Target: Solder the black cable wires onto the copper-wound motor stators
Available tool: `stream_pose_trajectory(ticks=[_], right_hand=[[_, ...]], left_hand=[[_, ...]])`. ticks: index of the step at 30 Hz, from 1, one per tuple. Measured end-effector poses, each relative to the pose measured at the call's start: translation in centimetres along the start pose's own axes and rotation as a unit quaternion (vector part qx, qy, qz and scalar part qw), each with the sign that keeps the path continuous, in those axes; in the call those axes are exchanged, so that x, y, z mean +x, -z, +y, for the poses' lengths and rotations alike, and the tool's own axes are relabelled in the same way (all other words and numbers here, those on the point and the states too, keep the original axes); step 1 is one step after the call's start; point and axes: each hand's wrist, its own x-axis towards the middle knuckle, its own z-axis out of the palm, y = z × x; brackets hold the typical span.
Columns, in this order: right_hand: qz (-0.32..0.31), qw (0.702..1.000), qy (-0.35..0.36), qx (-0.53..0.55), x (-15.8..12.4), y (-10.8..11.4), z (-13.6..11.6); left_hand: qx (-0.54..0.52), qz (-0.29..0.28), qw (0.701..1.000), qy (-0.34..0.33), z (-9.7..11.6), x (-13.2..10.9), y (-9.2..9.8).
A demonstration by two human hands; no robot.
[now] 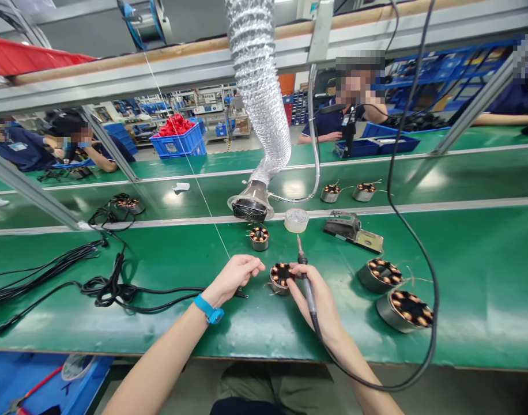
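Observation:
My right hand (pixel 318 297) holds a soldering iron (pixel 308 291) like a pen, its tip pointing up and away from me. Fingers of that hand also touch a motor stator (pixel 278 283) with copper windings, which sits upright on the green bench. Just left of this stator, my left hand (pixel 237 275) is closed in a pinch. A thin solder wire (pixel 207 208) slants down from a spool (pixel 145 23) to the left hand; its end at the fingertips is too small to see. Black cables (pixel 160 293) lie beside and partly behind the left wrist.
Another stator (pixel 259 238) stands farther back, below a fume extraction hood (pixel 252 202). A tape roll (pixel 296 221) and an iron stand (pixel 354 230) are behind the right hand. Two stators (pixel 404 311) stand at right. The iron's cord (pixel 434 288) loops around them. Co-workers sit across.

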Motion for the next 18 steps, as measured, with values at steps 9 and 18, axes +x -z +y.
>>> stream_pose_trajectory(ticks=[9,18], right_hand=[[-0.068,0.997,0.029,0.029,0.3,-1.3,0.9],[-0.088,0.995,0.035,0.035,1.2,-1.5,0.9]], left_hand=[[0.232,0.023,0.962,-0.14,0.9,1.1,0.7],[0.215,0.043,0.964,-0.151,1.3,1.4,1.0]])
